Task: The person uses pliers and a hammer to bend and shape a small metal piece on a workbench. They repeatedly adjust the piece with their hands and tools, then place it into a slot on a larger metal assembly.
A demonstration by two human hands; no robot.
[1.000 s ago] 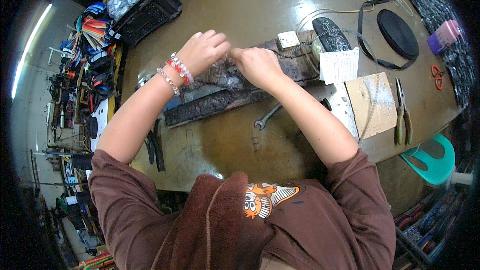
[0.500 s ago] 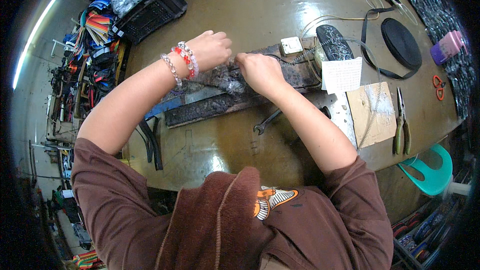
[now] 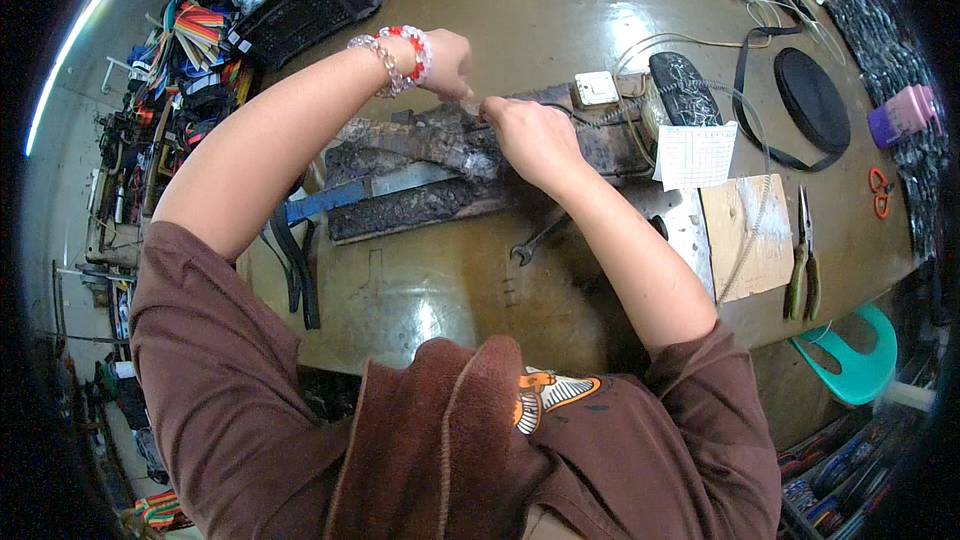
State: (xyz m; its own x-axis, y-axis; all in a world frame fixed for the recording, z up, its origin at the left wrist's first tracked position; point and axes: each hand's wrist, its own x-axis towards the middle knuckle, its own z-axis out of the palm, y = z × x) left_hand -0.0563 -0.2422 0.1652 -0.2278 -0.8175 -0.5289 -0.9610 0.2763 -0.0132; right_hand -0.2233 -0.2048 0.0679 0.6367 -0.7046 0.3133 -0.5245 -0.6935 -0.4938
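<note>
Nearest: one brown towel-like cloth [image 3: 410,420], over the wearer's front. Next, on the table [image 3: 400,335]: black straps [image 3: 303,275] at left; one open-ended wrench [image 3: 540,241], partly under the right forearm. Beyond: one long, dark, scorched-looking fixture [image 3: 400,212], a blue strip [image 3: 328,201] lying on its left end. Right hand [image 3: 535,140]: above the fixture's middle, thumb and forefinger drawn together. Left hand [image 3: 450,65]: just beyond, fingers curled, beaded bracelets at the wrist. Whether either grips anything small: cannot tell. Step in hand, as judged: close fingertip work, both hands together; the next move calls for fine, steady finger control. Farther: one white switch box [image 3: 597,89]; farthest, one black crate [image 3: 312,12].
</note>
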